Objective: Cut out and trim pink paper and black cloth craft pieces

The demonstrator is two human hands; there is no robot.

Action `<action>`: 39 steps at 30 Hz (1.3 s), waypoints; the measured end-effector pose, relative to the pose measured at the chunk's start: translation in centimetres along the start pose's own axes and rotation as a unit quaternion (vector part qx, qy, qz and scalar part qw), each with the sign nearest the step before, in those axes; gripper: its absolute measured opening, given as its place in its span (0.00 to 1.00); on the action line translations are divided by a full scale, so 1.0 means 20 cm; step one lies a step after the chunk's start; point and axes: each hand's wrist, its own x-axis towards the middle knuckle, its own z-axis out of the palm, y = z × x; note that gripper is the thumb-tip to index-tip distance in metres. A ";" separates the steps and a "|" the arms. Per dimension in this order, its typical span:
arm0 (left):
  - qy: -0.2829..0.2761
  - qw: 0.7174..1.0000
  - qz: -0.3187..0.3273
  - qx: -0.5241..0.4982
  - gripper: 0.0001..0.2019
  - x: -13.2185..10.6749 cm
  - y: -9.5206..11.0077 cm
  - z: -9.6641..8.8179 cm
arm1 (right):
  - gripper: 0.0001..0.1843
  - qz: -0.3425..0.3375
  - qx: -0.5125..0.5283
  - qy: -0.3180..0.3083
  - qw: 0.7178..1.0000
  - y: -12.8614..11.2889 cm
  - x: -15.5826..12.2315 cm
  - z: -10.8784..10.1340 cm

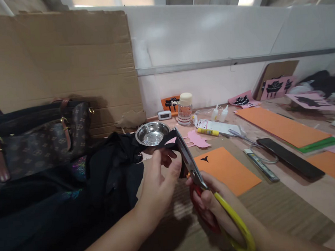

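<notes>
The black paper [168, 136] is held just to the near right of the bowl [153, 133], overlapping its rim in this view; whether the two touch cannot be told. It is gripped by the left hand [159, 174], placed in front of the bowl with fingers curled, the exact pinch being partly hidden. The scissors [188, 162] are grasped by the right hand [214, 199], which is wrapped around the handles, nearer than the bowl and to its right. Their long axis is directed away and leftward, toward the bowl's right side, so the paper is set at the blades, beyond the right hand; the left hand is nearer to it. Bright glints are seen inside the bowl, but any contents cannot be made out. Right of the bowl and slightly beyond, a lidded jar [185, 108] is stood on the bench [304, 207]; farther right, two small bottles [224, 114] are placed.
</notes>
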 end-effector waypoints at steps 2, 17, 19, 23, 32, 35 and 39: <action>0.044 0.994 -0.038 -0.096 0.13 0.02 0.03 0.00 | 0.32 -0.001 -0.007 -0.001 1.000 0.02 -0.01 -0.01; 0.006 0.823 -0.376 -0.426 0.25 0.13 0.12 -0.05 | 0.33 -0.040 -0.099 0.026 0.994 0.00 0.01 0.02; 0.016 0.829 -0.369 -0.421 0.16 0.13 0.12 -0.05 | 0.33 -0.036 -0.096 0.023 0.994 0.01 0.01 0.02; 0.026 0.848 -0.325 -0.418 0.14 0.12 0.13 -0.05 | 0.33 -0.008 -0.099 0.002 0.995 -0.01 0.00 0.00; 0.054 0.905 -0.210 -0.366 0.12 0.15 0.10 -0.09 | 0.35 0.020 -0.073 -0.013 0.997 0.01 -0.01 0.00; 0.067 0.926 -0.182 -0.322 0.12 0.15 0.07 -0.11 | 0.36 0.011 -0.078 -0.026 0.997 0.04 -0.02 -0.01; 0.074 0.949 -0.142 -0.273 0.13 0.16 0.06 -0.13 | 0.35 0.005 -0.045 -0.050 0.998 0.06 -0.01 -0.01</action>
